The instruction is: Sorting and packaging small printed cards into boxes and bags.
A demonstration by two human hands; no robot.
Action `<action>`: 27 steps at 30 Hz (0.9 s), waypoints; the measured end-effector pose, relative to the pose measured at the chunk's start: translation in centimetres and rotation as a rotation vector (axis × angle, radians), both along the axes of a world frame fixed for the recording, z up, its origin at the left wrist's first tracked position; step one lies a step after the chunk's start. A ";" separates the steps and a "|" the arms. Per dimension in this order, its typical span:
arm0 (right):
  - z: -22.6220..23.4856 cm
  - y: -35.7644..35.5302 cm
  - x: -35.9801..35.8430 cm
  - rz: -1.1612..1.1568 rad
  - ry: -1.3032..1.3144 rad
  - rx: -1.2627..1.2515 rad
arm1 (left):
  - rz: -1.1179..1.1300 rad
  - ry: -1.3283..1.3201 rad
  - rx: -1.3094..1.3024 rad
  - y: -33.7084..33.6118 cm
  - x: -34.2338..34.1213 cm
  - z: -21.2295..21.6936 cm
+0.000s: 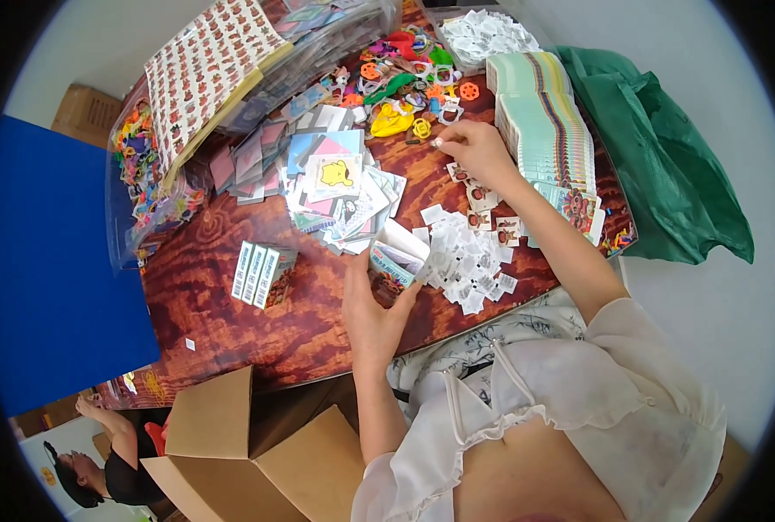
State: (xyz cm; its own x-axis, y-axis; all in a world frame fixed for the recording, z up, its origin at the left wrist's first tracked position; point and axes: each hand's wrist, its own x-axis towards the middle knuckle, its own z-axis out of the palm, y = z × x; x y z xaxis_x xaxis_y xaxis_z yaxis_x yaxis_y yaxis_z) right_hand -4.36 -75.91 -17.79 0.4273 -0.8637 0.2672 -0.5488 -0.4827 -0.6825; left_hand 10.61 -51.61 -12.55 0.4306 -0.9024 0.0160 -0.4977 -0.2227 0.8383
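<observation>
A: What've we got in the left hand [372, 306]?

B: A small open box [396, 259], flap up, colourful print on the side. Our grip is closed round its lower end, thumb on one side, fingers on the other. It sits just above the near edge of the worktop [231, 331], beside the pile of small white packets [467, 261].

A: And the right hand [479, 152]?

B: Stretched out farther across the worktop. Fingertips pinched on something tiny and pale; too small for us to say what. So: grip closed, contents unclear. It's right at the edge of the heap of coloured plastic toys [409, 83], near the yellow piece [391, 120].

A: Around it?

B: Stack of striped card sheets [544, 117] just right of that hand, w/ a green plastic bag [666, 157] beyond. A few small picture stickers [483, 204] lie under the wrist and forearm.

A: Left side?

B: Three small closed boxes [261, 274] side by side, well apart from the one we hold. A spread of loose cards [335, 187] behind them, one w/ a yellow cartoon figure. A patterned sticker sheet [205, 70] at the far left corner.

A: Below?

B: An open cardboard carton [257, 444] at the worktop's near edge.
</observation>
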 end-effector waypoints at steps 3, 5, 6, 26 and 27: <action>1.2 0.6 -1.7 0.101 -0.503 1.005 | -0.003 -0.010 0.025 -0.1 -0.1 0.3; 1.6 1.9 -2.1 0.139 -0.573 1.072 | -0.005 -0.044 0.036 -0.4 -0.2 0.5; 2.1 2.6 -2.1 0.182 -0.643 1.136 | -0.012 -0.089 0.044 -0.5 -0.2 0.5; 6.1 10.2 0.9 0.545 -0.113 0.221 | -0.019 -0.216 0.032 -1.1 -1.6 0.2; 6.2 10.2 0.7 0.542 -0.118 0.212 | -0.013 -0.216 0.037 -1.1 -1.5 0.2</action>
